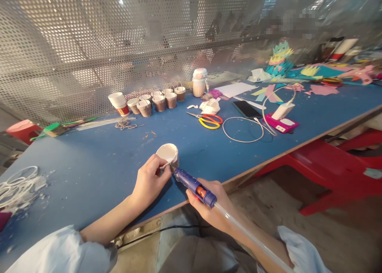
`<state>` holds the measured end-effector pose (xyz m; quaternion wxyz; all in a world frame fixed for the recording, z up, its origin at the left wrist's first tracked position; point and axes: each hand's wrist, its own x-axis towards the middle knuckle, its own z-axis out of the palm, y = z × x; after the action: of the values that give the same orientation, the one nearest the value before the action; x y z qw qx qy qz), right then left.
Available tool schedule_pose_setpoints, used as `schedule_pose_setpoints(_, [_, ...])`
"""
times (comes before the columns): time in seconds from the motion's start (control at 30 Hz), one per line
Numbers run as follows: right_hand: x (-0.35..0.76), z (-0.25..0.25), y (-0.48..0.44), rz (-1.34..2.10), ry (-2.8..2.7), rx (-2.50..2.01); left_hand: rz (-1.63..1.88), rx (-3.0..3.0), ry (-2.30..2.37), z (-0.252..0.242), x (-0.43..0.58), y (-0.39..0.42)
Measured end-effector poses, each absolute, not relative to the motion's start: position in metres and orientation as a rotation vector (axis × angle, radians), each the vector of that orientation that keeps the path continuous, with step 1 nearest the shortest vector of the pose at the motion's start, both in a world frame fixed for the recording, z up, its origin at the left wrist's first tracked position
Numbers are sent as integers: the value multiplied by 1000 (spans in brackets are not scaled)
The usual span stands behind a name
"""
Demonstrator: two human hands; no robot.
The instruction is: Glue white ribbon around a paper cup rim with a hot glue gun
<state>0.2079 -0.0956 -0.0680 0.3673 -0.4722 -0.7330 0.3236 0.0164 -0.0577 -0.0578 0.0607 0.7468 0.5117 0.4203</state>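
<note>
My left hand [151,179] is closed at the near rim of a small paper cup [167,151], pinching the rim together with a thin strand of twine [165,165] laid along it. The cup's white inside faces up, slightly tilted; its outer side is mostly hidden. Wrapped round a blue hot glue gun [191,182], my right hand [210,201] keeps the nozzle close against the cup's rim by my left fingertips. Whether the nozzle touches cannot be made out. A long clear glue stick [238,225] sticks out of the gun's back end.
Several brown-wrapped cups [159,103] stand farther back beside a stack of paper cups [118,103]. Scissors [210,121], a phone [247,109], a white cable [243,141] and a pink power strip [280,123] lie to the right. Loose twine [125,123] lies left. A red chair [325,169] stands beyond the table edge.
</note>
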Motion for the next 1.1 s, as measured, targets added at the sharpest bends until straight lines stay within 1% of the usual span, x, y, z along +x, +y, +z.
schedule_pose_setpoints(0.43, [213, -69, -101, 791, -1899, -1151, 1268, 2235, 1553, -59, 16, -57])
schedule_pose_setpoints(0.73, [209, -69, -93, 771, -1904, -1236, 1296, 2281, 1534, -60, 16, -58])
schedule_pose_setpoints(0.97, [209, -61, -96, 796, -1909, -1134, 1300, 2327, 1497, -61, 16, -58])
schedule_pose_setpoints(1.1, [213, -54, -98, 730, -1906, -1032, 1309, 2361, 1488, -62, 16, -58])
